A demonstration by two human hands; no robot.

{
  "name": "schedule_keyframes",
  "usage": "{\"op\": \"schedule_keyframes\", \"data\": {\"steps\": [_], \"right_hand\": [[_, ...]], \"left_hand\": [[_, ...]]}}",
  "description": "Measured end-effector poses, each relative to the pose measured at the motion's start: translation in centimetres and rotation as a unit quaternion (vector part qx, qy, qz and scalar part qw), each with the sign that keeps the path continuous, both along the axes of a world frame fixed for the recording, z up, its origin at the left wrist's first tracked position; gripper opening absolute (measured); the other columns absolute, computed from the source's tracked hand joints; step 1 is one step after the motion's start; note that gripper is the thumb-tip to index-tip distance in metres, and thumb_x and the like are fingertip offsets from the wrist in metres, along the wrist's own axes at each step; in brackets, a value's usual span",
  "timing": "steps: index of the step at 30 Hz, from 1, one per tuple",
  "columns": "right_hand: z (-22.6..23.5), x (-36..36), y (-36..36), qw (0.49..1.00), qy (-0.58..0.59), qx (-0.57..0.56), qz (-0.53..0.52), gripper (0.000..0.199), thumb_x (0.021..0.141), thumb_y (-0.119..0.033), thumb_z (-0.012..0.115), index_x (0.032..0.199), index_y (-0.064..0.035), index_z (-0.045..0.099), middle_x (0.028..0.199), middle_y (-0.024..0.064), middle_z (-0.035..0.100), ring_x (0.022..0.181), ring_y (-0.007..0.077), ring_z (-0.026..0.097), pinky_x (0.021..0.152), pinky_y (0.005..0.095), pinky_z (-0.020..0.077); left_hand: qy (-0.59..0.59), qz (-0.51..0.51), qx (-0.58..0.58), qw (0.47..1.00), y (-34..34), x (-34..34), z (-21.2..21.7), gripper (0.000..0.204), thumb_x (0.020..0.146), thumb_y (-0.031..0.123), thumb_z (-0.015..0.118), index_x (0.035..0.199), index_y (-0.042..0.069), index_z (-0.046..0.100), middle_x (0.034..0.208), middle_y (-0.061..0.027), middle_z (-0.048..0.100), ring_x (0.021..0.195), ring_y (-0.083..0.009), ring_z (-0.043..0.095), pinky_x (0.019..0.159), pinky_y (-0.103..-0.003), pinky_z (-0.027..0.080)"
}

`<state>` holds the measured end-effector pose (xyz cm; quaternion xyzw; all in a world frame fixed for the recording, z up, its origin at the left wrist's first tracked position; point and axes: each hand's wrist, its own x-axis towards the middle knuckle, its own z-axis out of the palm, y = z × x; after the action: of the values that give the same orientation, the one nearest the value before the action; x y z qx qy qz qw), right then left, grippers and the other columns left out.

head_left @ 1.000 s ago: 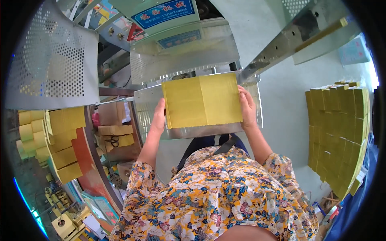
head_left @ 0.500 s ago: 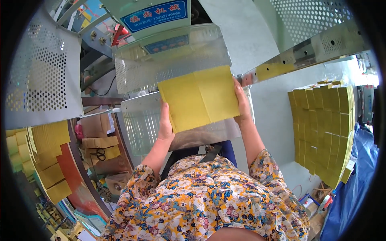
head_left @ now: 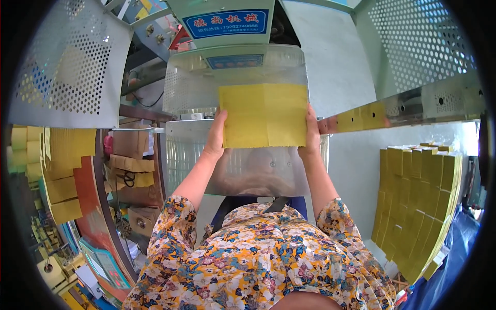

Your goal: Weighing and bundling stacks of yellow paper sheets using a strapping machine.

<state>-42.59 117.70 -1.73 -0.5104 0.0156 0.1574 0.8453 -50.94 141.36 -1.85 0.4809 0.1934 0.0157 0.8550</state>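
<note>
A yellow stack of paper, rectangular and with a faint crease down its middle, is held level between my two hands. My left hand presses against its left edge, thumb along the side. On the opposite edge my right hand grips in the same way. The fingers beneath the stack are hidden. Below and beyond the stack lies a shiny metal tray; whether the stack touches it I cannot tell.
A blue sign marks the machine ahead. Perforated metal guards flank both sides, and a metal bar juts in from the right. Yellow paper bundles are piled at right. Scissors rest on a left shelf.
The yellow stack, tilted before, is now straight and squared to the machine. Both hands have moved with it, and the whole view has shifted.
</note>
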Motion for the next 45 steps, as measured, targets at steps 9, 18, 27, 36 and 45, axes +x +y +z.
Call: {"op": "schedule_keyframes", "data": {"steps": [9,18,27,36,45], "right_hand": [[-0.8,0.6,-0.6,0.998,-0.04,0.03,0.028,0.072,0.095,-0.045,0.051,0.149,-0.0031,0.03,0.144,0.0084,0.044,0.133,0.0216,0.041,0.109,0.0337,0.0329],[-1.3,0.9,-0.9,0.999,0.046,0.016,0.015,0.086,0.09,-0.049,0.062,0.153,-0.0063,0.021,0.148,0.0095,0.039,0.138,0.0241,0.036,0.112,0.0356,0.0296],[-3.5,1.1,-1.7,0.996,0.076,0.041,0.027,0.078,0.087,-0.053,0.067,0.144,-0.0057,0.043,0.145,0.0067,0.037,0.136,0.019,0.037,0.109,0.0339,0.0378],[-5.4,1.7,-1.6,0.997,0.052,0.052,-0.011,0.062,0.093,-0.04,0.063,0.14,-0.0037,0.045,0.132,0.0081,0.052,0.121,0.0194,0.052,0.101,0.0339,0.0441],[-1.6,-0.8,-0.7,0.994,0.011,0.034,0.103,0.067,0.101,-0.053,0.037,0.148,-0.0052,0.038,0.155,0.0154,0.029,0.143,0.022,0.026,0.114,0.033,0.0244]], "left_hand": [[-0.007,-0.006,0.024,1.0,-0.1,0.9,-0.1,0.059,0.098,0.047,0.051,0.139,0.005,0.046,0.136,-0.0055,0.05,0.128,-0.0162,0.044,0.107,-0.032,0.035],[-0.004,-0.014,0.027,1.0,-0.7,1.1,0.4,0.051,0.096,0.045,0.057,0.13,0.007,0.051,0.126,-0.0024,0.054,0.117,-0.013,0.051,0.1,-0.029,0.04],[0.007,-0.036,0.031,0.999,-1.3,2.4,0.8,0.047,0.096,0.045,0.056,0.123,0.006,0.055,0.119,-0.0042,0.059,0.111,-0.013,0.054,0.095,-0.029,0.043],[0.009,-0.033,0.013,0.999,-1.4,2.6,0.2,0.048,0.098,0.044,0.053,0.127,0.006,0.055,0.122,-0.003,0.059,0.115,-0.0132,0.053,0.1,-0.029,0.04],[0.018,0.031,0.047,0.998,-1.5,-3.3,0.7,0.05,0.102,0.043,0.045,0.133,0.004,0.053,0.13,-0.0046,0.057,0.119,-0.015,0.052,0.101,-0.03,0.04]]}}
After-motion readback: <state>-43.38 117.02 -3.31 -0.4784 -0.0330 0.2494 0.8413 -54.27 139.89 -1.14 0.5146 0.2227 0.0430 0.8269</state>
